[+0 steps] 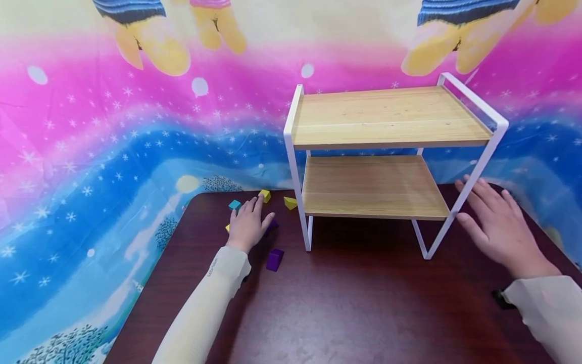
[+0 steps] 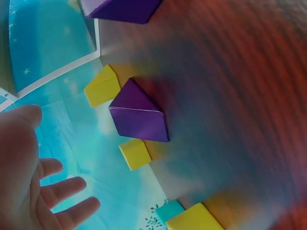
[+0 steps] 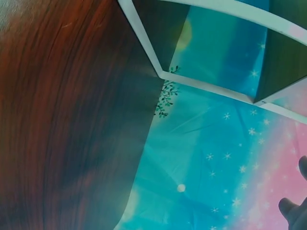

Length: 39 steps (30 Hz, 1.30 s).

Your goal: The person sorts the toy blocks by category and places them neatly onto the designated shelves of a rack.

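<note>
My left hand (image 1: pixel 247 225) hovers over a scatter of small blocks, its fingers extended and holding nothing. Near its fingertips are a yellow block (image 1: pixel 265 195) and a teal block (image 1: pixel 234 205). Part of a purple block (image 1: pixel 273 226) shows past the thumb; the left wrist view has this purple block (image 2: pixel 139 115) whole, apart from the hand. Another purple block (image 1: pixel 275 260) lies nearer me. My right hand (image 1: pixel 502 230), fingers spread, is beside the right side of a two-tier shelf (image 1: pixel 391 119); I cannot tell whether it touches the white frame (image 1: pixel 482 151).
The shelf's wooden lower board (image 1: pixel 373 187) sits above the dark table (image 1: pixel 354 303). By its left leg lies a yellow wedge (image 1: pixel 290 202). A bit of another yellow block (image 1: pixel 228 228) peeks out left of my hand. Printed cloth (image 1: pixel 136 151) hangs behind the table.
</note>
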Available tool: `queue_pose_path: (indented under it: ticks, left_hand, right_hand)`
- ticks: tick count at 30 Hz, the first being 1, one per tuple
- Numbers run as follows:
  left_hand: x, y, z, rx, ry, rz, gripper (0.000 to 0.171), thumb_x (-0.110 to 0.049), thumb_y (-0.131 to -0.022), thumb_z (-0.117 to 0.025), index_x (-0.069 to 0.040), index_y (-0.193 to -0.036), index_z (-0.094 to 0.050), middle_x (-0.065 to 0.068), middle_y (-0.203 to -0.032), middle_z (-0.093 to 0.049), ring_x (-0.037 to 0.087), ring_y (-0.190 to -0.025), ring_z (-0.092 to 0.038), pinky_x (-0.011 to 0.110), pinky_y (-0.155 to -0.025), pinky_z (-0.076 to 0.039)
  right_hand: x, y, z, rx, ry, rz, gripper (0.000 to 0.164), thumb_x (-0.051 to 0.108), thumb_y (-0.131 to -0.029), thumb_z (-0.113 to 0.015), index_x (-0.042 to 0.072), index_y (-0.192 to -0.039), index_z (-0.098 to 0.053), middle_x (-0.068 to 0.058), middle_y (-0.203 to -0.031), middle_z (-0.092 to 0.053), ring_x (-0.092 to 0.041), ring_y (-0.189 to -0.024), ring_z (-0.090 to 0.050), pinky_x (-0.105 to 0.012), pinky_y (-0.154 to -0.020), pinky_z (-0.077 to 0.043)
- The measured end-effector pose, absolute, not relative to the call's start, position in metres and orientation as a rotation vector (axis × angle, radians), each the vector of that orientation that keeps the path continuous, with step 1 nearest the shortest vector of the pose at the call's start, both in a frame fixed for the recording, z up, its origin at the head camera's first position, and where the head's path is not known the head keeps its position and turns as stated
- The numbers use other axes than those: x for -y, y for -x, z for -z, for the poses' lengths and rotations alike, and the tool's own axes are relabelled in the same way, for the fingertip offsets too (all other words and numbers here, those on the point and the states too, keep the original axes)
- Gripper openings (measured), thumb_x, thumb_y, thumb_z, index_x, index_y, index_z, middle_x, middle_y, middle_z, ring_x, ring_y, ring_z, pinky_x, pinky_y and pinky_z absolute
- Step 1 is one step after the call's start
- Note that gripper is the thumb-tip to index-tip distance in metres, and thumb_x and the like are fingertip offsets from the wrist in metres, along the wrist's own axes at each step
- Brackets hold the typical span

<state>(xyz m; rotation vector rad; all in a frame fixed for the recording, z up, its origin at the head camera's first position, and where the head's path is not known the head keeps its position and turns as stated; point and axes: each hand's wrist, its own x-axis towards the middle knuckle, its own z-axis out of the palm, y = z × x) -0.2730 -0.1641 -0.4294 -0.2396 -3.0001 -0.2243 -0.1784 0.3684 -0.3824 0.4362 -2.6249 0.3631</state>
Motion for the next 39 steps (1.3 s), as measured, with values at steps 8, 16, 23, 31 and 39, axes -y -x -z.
queue_pose_path:
  ticks: [8,16,23,31,39]
  left_hand:
    - [0.165,0.272,0.434,2.991,0.244,0.231,0.066,-0.049,-0.105,-0.049,-0.007,-0.154,-0.042,0.019,-0.146,-0.054,0.038,-0.134,-0.05,0.059,-0.113,-0.036]
    - [0.165,0.271,0.437,3.018,0.254,0.214,0.064,-0.049,-0.105,-0.048,-0.005,-0.151,-0.046,0.019,-0.143,-0.056,0.038,-0.132,-0.052,0.056,-0.111,-0.04]
    - [0.163,0.271,0.44,3.042,0.242,0.193,0.063,-0.05,-0.105,-0.047,-0.005,-0.149,-0.049,0.018,-0.142,-0.057,0.038,-0.131,-0.053,0.056,-0.111,-0.04]
    - [0.162,0.271,0.442,3.038,0.274,0.188,0.062,-0.05,-0.105,-0.047,-0.006,-0.149,-0.05,0.018,-0.142,-0.057,0.038,-0.13,-0.054,0.057,-0.111,-0.039]
    - [0.162,0.269,0.442,3.039,0.28,0.173,0.06,-0.048,-0.105,-0.049,-0.005,-0.146,-0.052,0.018,-0.141,-0.058,0.038,-0.13,-0.054,0.058,-0.111,-0.039]
  right_hand:
    - [-0.362,0.18,0.381,2.634,-0.46,-0.365,0.068,0.041,-0.103,-0.05,0.021,-0.163,-0.024,-0.008,-0.169,-0.016,-0.033,-0.155,-0.01,-0.054,-0.122,0.01]
    - [-0.357,0.181,0.382,2.644,-0.472,-0.345,0.068,0.04,-0.104,-0.05,0.019,-0.163,-0.022,-0.012,-0.168,-0.018,-0.035,-0.155,-0.012,-0.053,-0.123,0.007]
    - [-0.349,0.18,0.386,2.662,-0.492,-0.267,0.069,0.042,-0.105,-0.047,0.015,-0.163,-0.02,-0.012,-0.168,-0.017,-0.03,-0.156,-0.008,-0.047,-0.124,0.006]
    - [-0.342,0.177,0.386,2.714,-0.472,-0.191,0.073,0.046,-0.105,-0.045,0.015,-0.163,-0.015,-0.013,-0.168,-0.016,-0.026,-0.156,-0.001,-0.047,-0.123,0.01]
    - [-0.34,0.175,0.387,2.725,-0.422,-0.187,0.071,0.045,-0.106,-0.043,0.015,-0.163,-0.014,-0.014,-0.168,-0.015,-0.026,-0.156,-0.002,-0.049,-0.123,0.012]
